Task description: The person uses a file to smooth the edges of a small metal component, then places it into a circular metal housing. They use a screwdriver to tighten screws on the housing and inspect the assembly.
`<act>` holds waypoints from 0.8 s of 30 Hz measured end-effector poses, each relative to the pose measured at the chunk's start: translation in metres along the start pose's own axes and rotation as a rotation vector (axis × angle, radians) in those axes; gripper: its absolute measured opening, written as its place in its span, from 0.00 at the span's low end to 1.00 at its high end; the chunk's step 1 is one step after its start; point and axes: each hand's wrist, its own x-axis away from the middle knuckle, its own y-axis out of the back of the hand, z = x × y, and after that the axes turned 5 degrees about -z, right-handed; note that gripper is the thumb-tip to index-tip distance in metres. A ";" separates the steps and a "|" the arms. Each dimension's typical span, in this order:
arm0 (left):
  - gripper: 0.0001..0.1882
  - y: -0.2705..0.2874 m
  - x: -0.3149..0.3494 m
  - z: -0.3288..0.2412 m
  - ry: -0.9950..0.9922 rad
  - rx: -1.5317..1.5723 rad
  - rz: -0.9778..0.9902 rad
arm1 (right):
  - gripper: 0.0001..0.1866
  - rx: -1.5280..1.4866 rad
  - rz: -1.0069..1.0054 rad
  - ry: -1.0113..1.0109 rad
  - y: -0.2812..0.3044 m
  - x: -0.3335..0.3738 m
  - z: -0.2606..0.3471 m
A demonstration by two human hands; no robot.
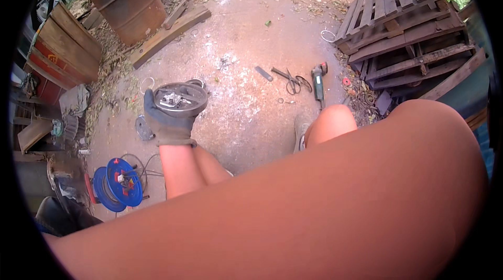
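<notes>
My left hand [166, 122], in a dark grey-blue work glove, is closed round the side of a round metal drum [195, 106]. The drum is tilted up, and silvery metal pieces [175, 100] show inside its rim. My bare right arm [293, 196] crosses the whole lower part of the head view with its elbow at the right; its hand lies outside the picture. Beneath the drum, a flat grey metal piece [143, 128] rests on the ground next to the glove. A thin pale ring [147, 85] lies just beyond it.
On the concrete lie an angle grinder [318, 85], a hammer [283, 74], scissor-like handles [294, 87] and a flat grey bar [263, 73]. A blue cable reel [124, 181] stands at left. Stacked pallets [403, 28], a rusty barrel [126, 7] and a timber beam [170, 37] border the space.
</notes>
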 end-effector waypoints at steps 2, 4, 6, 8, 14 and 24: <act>0.31 0.000 -0.002 0.001 0.002 0.015 -0.010 | 0.13 0.005 0.057 -0.008 -0.003 0.004 0.004; 0.31 0.000 -0.007 -0.002 -0.005 0.056 -0.040 | 0.13 -0.001 0.107 -0.018 -0.001 0.010 0.003; 0.31 0.015 -0.018 -0.018 -0.047 0.147 -0.129 | 0.12 -0.016 0.152 0.003 0.001 0.004 0.001; 0.31 0.039 -0.039 -0.047 -0.112 0.292 -0.228 | 0.12 -0.004 0.209 0.037 0.004 0.000 0.005; 0.29 0.093 -0.126 -0.090 -0.207 0.616 -0.205 | 0.12 0.080 0.412 0.092 0.010 -0.022 0.015; 0.26 0.088 -0.136 -0.086 -0.185 0.789 -0.116 | 0.11 0.152 0.526 0.034 0.044 -0.049 0.034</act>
